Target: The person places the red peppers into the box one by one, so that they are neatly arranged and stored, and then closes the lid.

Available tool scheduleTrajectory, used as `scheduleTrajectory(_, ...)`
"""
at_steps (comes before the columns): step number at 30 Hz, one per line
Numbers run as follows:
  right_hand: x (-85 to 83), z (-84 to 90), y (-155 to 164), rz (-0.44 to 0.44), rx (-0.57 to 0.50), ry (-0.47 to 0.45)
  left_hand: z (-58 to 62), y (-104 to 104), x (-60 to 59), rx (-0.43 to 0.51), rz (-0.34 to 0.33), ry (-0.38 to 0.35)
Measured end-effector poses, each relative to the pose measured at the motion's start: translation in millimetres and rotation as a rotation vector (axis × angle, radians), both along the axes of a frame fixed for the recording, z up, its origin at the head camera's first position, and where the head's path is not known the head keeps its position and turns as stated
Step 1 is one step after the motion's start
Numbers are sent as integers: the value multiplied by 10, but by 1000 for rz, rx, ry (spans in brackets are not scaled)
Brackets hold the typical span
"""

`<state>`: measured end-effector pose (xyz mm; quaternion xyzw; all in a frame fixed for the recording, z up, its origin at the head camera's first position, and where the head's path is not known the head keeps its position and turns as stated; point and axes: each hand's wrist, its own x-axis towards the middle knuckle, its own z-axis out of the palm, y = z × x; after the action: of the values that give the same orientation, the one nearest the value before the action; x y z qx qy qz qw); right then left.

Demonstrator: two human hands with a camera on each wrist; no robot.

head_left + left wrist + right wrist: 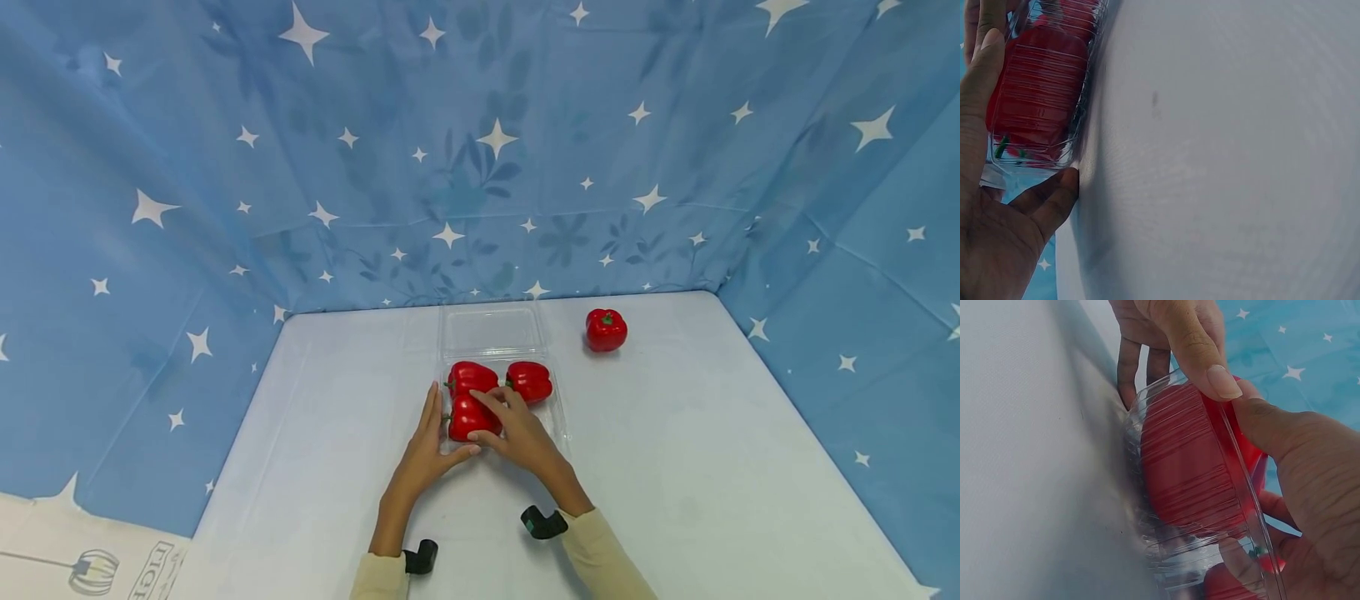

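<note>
A clear plastic clamshell box (559,417) lies open on the white table with three red bell peppers in it. My right hand (525,437) pinches the front-left bell pepper (467,417) between thumb and fingers. Along the box's left side, my left hand (422,460) keeps its fingers straight, and its thumb reaches across the front rim. Behind the pinched one sits another bell pepper (472,377), with a third bell pepper (529,382) to the right. Through the ribbed wall, the right wrist view shows the front pepper (1185,456) low in the box.
The box's transparent lid (491,329) is folded back, away from me. One more red bell pepper (606,332) stands on the table at the back right. Blue star-patterned cloth (465,167) hangs behind the table and at both sides.
</note>
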<state>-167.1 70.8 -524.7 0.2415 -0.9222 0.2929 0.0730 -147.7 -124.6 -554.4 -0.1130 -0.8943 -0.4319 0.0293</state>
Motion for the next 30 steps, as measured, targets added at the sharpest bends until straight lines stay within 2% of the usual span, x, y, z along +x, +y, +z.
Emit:
scheduleTrajectory(6, -8, 26, 4, -24, -4, -9, 11, -3, -12, -1, -3, 11)
scheduleTrajectory(11, -31, 67, 52, -52, -28, 28, 1, -4, -23, 4, -1, 14)
scheduleTrajectory(19, -97, 205, 304, -119, -167, 88, -27, 1, -22, 35, -13, 16)
scheduleTrajectory(24, -154, 250, 543, -217, -227, 91, -39, 14, -3, 38, -14, 2)
scheduleTrajectory(30, -308, 291, 846, -394, -297, 120, -27, 11, -10, 26, 3, -12)
